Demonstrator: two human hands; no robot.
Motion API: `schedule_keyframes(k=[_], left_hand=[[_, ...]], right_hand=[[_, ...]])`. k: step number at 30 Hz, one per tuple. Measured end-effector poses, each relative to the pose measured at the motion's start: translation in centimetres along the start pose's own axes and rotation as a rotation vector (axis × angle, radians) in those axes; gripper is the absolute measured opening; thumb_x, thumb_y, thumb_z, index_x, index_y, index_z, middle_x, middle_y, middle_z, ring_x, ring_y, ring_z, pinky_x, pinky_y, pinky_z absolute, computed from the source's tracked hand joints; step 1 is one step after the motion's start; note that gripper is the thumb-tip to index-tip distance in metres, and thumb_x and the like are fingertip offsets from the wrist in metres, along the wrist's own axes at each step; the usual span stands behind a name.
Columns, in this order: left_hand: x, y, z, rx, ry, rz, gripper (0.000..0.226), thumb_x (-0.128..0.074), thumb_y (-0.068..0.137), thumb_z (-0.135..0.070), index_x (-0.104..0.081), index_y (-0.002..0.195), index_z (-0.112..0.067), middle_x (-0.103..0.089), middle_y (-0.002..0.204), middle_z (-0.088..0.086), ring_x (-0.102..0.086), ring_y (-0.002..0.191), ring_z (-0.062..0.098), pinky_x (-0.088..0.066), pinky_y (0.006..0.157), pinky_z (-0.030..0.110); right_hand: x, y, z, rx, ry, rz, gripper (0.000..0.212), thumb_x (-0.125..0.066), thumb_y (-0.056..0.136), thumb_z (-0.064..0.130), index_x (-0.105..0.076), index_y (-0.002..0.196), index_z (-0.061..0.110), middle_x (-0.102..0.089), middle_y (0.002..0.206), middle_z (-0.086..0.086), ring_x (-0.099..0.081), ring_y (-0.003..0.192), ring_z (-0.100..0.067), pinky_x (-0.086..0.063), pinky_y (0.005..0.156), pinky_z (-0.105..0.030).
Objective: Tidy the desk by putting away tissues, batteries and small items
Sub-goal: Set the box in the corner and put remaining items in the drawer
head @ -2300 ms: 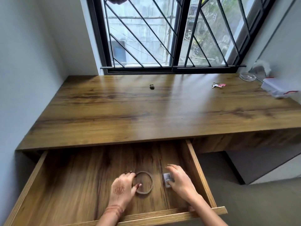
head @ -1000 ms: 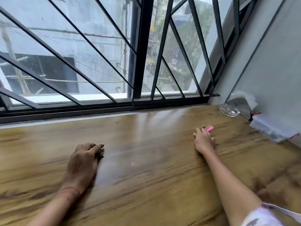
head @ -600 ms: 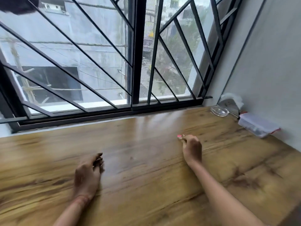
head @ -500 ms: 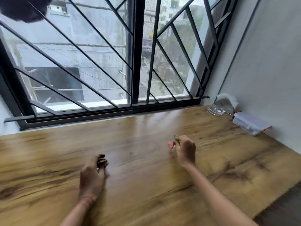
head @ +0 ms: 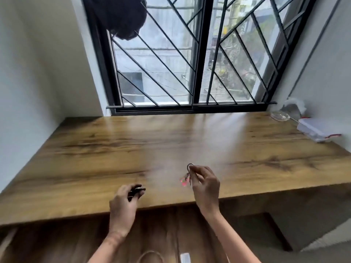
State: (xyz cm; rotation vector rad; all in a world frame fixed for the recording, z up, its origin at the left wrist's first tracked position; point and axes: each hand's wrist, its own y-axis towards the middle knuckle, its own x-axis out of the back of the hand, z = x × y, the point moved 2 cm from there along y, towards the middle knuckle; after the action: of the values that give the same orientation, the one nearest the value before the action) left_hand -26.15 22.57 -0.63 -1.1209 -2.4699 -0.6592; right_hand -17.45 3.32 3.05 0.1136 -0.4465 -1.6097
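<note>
My right hand (head: 205, 185) pinches a key ring with a pink tag (head: 185, 179), lifted above the front part of the wooden desk (head: 171, 145). My left hand (head: 123, 204) is closed on a small black item (head: 136, 191) near the desk's front edge. Below both hands the drawer (head: 79, 242) stands pulled out. Inside it lie a brown ring (head: 150, 257) and a small white packet (head: 185, 258), each only partly in view at the bottom edge.
At the back right corner sit a clear glass dish (head: 280, 116), a white plastic box with a red clip (head: 317, 130) and a tissue holder (head: 293, 108) against the wall. A barred window (head: 190, 59) runs behind the desk. A dark blurred shape (head: 121, 16) hangs at top.
Both hands have pulled back from the far desk toward the front edge, carrying the keys and the black item. The view has dropped, so the drawer shows again.
</note>
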Motion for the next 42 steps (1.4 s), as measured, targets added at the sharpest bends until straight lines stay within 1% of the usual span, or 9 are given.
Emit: schedule_keyframes(k=[5, 11, 16, 19, 24, 27, 30, 36, 42], left_hand=[[6.2, -7.7, 4.2, 0.159, 0.089, -0.119, 0.014, -0.076, 0.071, -0.003, -0.073, 0.082, -0.012, -0.074, 0.08, 0.0, -0.062, 0.072, 0.001, -0.037, 0.067, -0.003], [10.1, -12.6, 9.8, 0.431, 0.182, -0.069, 0.01, -0.072, 0.075, -0.007, -0.074, 0.084, -0.013, -0.075, 0.085, 0.007, -0.069, 0.085, 0.022, -0.043, 0.071, 0.02], [11.6, -12.7, 13.3, 0.61, 0.266, 0.013, 0.009, -0.073, 0.074, -0.016, -0.073, 0.083, -0.014, -0.074, 0.088, 0.011, -0.066, 0.089, 0.028, -0.048, 0.071, 0.026], [11.8, -12.3, 14.5, 0.659, 0.29, 0.066, 0.016, -0.075, 0.073, -0.017, -0.074, 0.087, -0.008, -0.073, 0.091, 0.017, -0.067, 0.09, 0.03, -0.049, 0.075, 0.029], [12.3, -11.4, 16.6, 0.734, 0.282, 0.123, 0.02, -0.074, 0.074, -0.018, -0.074, 0.09, -0.006, -0.072, 0.095, 0.019, -0.066, 0.095, 0.03, -0.048, 0.077, 0.026], [12.3, -10.5, 17.6, 0.751, 0.282, 0.146, 0.021, -0.072, 0.076, -0.023, -0.073, 0.089, -0.006, -0.072, 0.095, 0.019, -0.066, 0.093, 0.032, -0.043, 0.068, 0.024], [12.2, -10.0, 17.5, 0.749, 0.305, 0.167, 0.021, -0.072, 0.076, -0.024, -0.072, 0.09, -0.008, -0.072, 0.095, 0.018, -0.066, 0.092, 0.032, -0.04, 0.066, 0.021], [12.5, -10.4, 16.8, 0.697, 0.384, 0.177, 0.022, -0.069, 0.079, -0.023, -0.069, 0.094, -0.007, -0.071, 0.097, 0.016, -0.064, 0.092, 0.03, -0.044, 0.067, 0.026], [12.9, -12.3, 14.1, 0.599, 0.402, 0.138, 0.024, -0.065, 0.084, -0.019, -0.067, 0.103, -0.005, -0.069, 0.104, 0.014, -0.063, 0.098, 0.026, -0.046, 0.072, 0.026]], right_hand=[[-2.2, -11.0, 0.7, -0.217, 0.205, 0.229, 0.018, -0.063, 0.084, 0.001, -0.067, 0.096, 0.014, -0.054, 0.093, 0.0, -0.063, 0.058, -0.019, -0.052, 0.054, -0.025], [-6.5, -19.8, -1.0, -0.327, 0.067, 0.373, 0.033, -0.058, 0.083, -0.006, -0.063, 0.095, 0.024, -0.059, 0.096, 0.0, -0.059, 0.079, 0.004, -0.044, 0.064, -0.003], [-10.9, -22.9, -2.8, -0.5, -0.038, 0.522, 0.037, -0.055, 0.082, -0.008, -0.06, 0.086, 0.028, -0.059, 0.098, -0.008, -0.06, 0.076, -0.011, -0.048, 0.061, -0.011], [-12.7, -23.5, -3.7, -0.555, -0.144, 0.64, 0.03, -0.049, 0.085, -0.009, -0.061, 0.103, 0.011, -0.056, 0.102, -0.01, -0.055, 0.064, -0.004, -0.044, 0.049, -0.008], [-16.5, -24.0, -4.3, -0.576, -0.284, 0.68, 0.034, -0.054, 0.081, -0.004, -0.062, 0.113, 0.005, -0.061, 0.107, -0.009, -0.056, 0.087, -0.012, -0.037, 0.071, -0.008], [-18.5, -23.3, -4.3, -0.626, -0.276, 0.71, 0.043, -0.059, 0.074, -0.007, -0.06, 0.115, 0.005, -0.061, 0.108, -0.012, -0.062, 0.085, -0.019, -0.052, 0.075, -0.024], [-19.2, -22.5, -4.4, -0.644, -0.31, 0.711, 0.049, -0.067, 0.069, -0.001, -0.059, 0.117, 0.006, -0.062, 0.112, -0.011, -0.061, 0.101, -0.022, -0.052, 0.088, -0.037], [-18.7, -21.6, -3.8, -0.641, -0.307, 0.693, 0.038, -0.057, 0.087, 0.004, -0.054, 0.125, 0.005, -0.061, 0.121, -0.01, -0.056, 0.114, -0.019, -0.04, 0.09, -0.018], [-16.1, -22.6, -2.9, -0.597, -0.294, 0.667, 0.035, -0.048, 0.09, 0.004, -0.055, 0.124, 0.009, -0.059, 0.126, -0.009, -0.053, 0.117, -0.017, -0.038, 0.094, -0.019]])
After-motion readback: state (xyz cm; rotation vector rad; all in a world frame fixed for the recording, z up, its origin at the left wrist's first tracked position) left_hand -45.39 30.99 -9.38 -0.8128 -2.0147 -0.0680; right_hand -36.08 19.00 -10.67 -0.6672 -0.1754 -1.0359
